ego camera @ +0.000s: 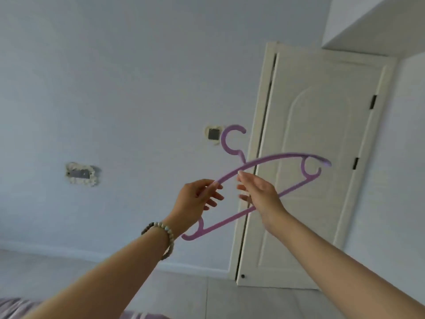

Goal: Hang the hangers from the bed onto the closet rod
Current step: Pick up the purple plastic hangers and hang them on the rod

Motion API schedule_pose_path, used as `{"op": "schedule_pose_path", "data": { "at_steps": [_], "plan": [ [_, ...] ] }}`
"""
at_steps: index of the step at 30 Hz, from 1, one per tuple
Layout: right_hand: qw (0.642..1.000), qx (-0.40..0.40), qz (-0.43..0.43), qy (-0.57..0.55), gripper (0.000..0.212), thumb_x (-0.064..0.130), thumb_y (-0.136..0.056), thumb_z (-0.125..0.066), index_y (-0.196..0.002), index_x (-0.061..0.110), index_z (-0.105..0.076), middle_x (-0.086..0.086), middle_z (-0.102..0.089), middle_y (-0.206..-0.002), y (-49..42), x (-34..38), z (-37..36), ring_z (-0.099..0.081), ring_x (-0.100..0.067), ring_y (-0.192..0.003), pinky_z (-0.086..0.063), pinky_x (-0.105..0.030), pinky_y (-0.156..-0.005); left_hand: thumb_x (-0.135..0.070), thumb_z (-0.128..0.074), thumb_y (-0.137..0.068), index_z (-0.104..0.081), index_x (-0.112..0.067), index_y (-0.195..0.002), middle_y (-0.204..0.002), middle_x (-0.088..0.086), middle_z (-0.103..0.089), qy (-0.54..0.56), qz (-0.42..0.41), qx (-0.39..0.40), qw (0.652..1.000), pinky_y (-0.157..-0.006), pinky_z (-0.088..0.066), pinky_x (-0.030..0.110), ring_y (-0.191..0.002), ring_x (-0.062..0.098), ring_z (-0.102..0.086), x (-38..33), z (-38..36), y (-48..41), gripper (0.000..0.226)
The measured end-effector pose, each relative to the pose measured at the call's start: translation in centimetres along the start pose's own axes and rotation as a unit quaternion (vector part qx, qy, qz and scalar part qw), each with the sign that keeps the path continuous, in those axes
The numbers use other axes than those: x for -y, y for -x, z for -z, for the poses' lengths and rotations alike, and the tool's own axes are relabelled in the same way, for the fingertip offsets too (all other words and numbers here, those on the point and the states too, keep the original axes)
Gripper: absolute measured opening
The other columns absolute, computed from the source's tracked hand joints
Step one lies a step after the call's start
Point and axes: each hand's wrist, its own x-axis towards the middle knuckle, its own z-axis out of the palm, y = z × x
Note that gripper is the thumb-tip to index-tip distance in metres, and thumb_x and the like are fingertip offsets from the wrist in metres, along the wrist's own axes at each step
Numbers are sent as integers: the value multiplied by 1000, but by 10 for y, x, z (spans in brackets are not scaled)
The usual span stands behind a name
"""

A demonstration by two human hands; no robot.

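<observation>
A purple hanger (276,157) is held up in the air by both hands, in front of a pale wall (115,88) and a white door (322,111). It is tilted, with its right end higher than its left, and its hook (226,139) points up, with the opening facing right. The left hand (195,199) pinches the hanger's upper arm near its left end between thumb and forefinger; the other fingers are loosely curled below. A bead bracelet (165,229) sits on that wrist, and the hanger's lower left corner shows just beside it. The right hand (262,194) is close to the left one, a little to its right, with its fingers pointing left. Its forefinger tip touches the upper arm of the hanger, and the lower bar passes behind the palm. Whether this hand actually grips the hanger cannot be told. Two rough openings are cut in the wall, one (82,173) well to the left and one (213,134) just behind the hook. The corner of a white cabinet (368,19) shows at the top right. A strip of purple bed (13,307) fabric shows at the bottom left, with grey floor (253,300) beyond it.
</observation>
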Motion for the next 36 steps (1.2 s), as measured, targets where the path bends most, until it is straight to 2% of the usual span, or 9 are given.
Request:
{"op": "schedule_pose_path", "data": {
  "at_steps": [3,8,12,16,24,27,31,34,36],
  "plan": [
    [999,-25,-1,-26,37,53,-85,-56,-111,28,-64,7,-67,-109,6,40,65,-63,-11,-101,-44,-38,-100,-28,-49,-94,-66,-17,-96,-83,2,-72,-17,-45,90,995,-71,-54,25,-73,15,-67,-65,-42,-16,21],
    [991,-107,58,-60,20,30,-87,-63,-99,16,-71,-4,-71,-103,39,90,186,-65,-17,-105,-53,-27,-86,-29,-47,-95,-66,-16,-95,-80,0,-71,2,-106,225,969,-66,-53,20,-68,10,-67,-158,-122,-25,23],
    [984,-154,79,-49,25,28,-89,-60,-106,12,-70,-7,-71,-106,84,114,275,-66,-15,-102,-53,-27,-88,-34,-47,-94,-66,-16,-99,-85,3,-73,-1,-153,306,940,-68,-56,22,-72,12,-69,-221,-191,-16,27],
    [971,-209,92,-65,24,28,-91,-57,-106,14,-69,-3,-72,-98,129,122,359,-67,-15,-100,-51,-29,-89,-35,-48,-94,-67,-15,-102,-85,3,-74,6,-189,363,912,-73,-58,28,-76,17,-70,-268,-264,-3,28],
    [925,-344,113,-112,11,20,-91,-56,-93,15,-66,-4,-70,-91,191,126,518,-69,-12,-83,-52,-29,-86,-33,-46,-95,-64,-12,-98,-86,5,-72,34,-204,419,884,-64,-56,23,-66,14,-66,-327,-404,24,28],
    [911,-386,109,-93,10,18,-92,-56,-93,12,-64,-5,-68,-92,206,124,566,-66,-17,-90,-53,-24,-82,-31,-46,-96,-63,-8,-96,-85,8,-70,64,-217,421,878,-56,-55,23,-59,17,-64,-343,-458,36,29],
    [875,-463,125,-70,29,19,-92,-57,-115,2,-60,-14,-65,-105,216,117,624,-64,-22,-96,-50,-20,-65,-30,-46,-97,-64,-6,-94,-81,6,-69,80,-238,402,880,-52,-53,25,-52,16,-61,-364,-526,48,29],
    [849,-505,141,-58,37,19,-90,-61,-122,2,-54,-16,-65,-113,216,108,668,-68,-11,-74,-53,-16,-56,-27,-47,-97,-65,-5,-94,-78,5,-67,91,-247,380,887,-51,-52,26,-46,14,-60,-377,-573,58,28],
    [830,-533,152,-61,53,17,-88,-65,-134,6,-40,-16,-64,-115,213,105,697,-68,-9,-67,-55,-19,-57,-25,-48,-96,-65,-5,-90,-77,7,-66,96,-252,363,892,-52,-53,28,-44,13,-60,-388,-601,60,27]
  ]
}}
